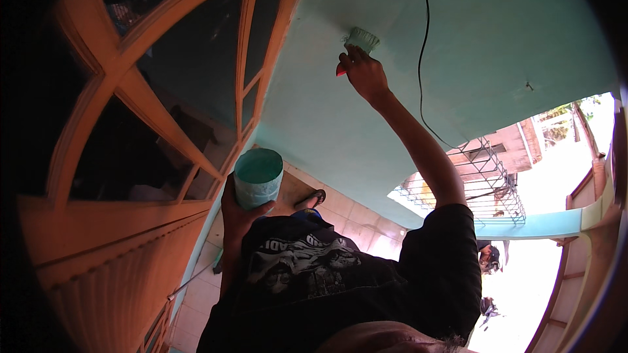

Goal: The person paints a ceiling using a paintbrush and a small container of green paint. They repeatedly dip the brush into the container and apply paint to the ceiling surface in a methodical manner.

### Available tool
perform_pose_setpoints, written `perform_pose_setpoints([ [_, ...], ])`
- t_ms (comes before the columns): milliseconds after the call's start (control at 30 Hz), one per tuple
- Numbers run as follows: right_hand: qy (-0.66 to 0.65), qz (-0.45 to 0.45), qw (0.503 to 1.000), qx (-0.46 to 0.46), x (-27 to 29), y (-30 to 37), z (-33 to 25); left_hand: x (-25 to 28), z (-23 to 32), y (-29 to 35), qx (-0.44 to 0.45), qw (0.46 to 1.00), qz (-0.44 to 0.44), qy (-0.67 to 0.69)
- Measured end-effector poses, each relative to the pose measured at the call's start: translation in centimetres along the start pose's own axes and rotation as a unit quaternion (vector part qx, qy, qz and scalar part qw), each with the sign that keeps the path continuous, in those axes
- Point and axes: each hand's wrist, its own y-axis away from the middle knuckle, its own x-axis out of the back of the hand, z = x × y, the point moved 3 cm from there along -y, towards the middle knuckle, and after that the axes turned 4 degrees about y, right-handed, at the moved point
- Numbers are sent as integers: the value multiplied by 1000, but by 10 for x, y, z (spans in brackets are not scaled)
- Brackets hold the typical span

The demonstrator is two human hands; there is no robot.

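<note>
The paintbrush [361, 39] presses its pale green bristles flat against the turquoise wall [497, 33], high up and close to the corner where the wall meets the orange door frame [275, 39]. The right hand [364, 73] is closed around the brush's red handle, arm stretched well overhead. To lay the coat well here, I judge the bristles should stay only lightly bent, with strokes running in one direction and overlapping the wet edge, so no ridges form.

A thin black cable [422, 59] hangs down the wall just beside the raised arm. The brush should work up to it carefully rather than sweep over it.

The left hand [237, 212] is wrapped around a paint container [258, 176], a round tub smeared green, held at chest height near the black printed T-shirt [307, 268]. Keeping it level and near the body makes reloading short and spares drips; wiping the bristles on its rim after each dip would help at this steep reach.

Below lies a tiled floor [353, 212], with a sandal [313, 197] on it near the door. To the right, a metal wire rack [484, 176] stands in bright daylight beyond the painted ledge [536, 225].
</note>
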Motion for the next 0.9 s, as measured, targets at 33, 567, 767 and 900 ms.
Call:
perform_pose_setpoints([
  [33, -65, -37, 997, -22, 16, -8, 2, -1, 1, 1, 0, 1000, 2, 9],
  [567, 148, 157, 976, -41, 93, -57, 50, -2, 4, -2, 9, 1000, -20, -18],
  [767, 94, 12, 995, 10, -10, 8, -9, -5, 3, -6, -3, 1000, -24, 12],
  [900, -84, -83, 993, -9, 16, -6, 8, -7, 7, -8, -10, 999, -18, 37],
])
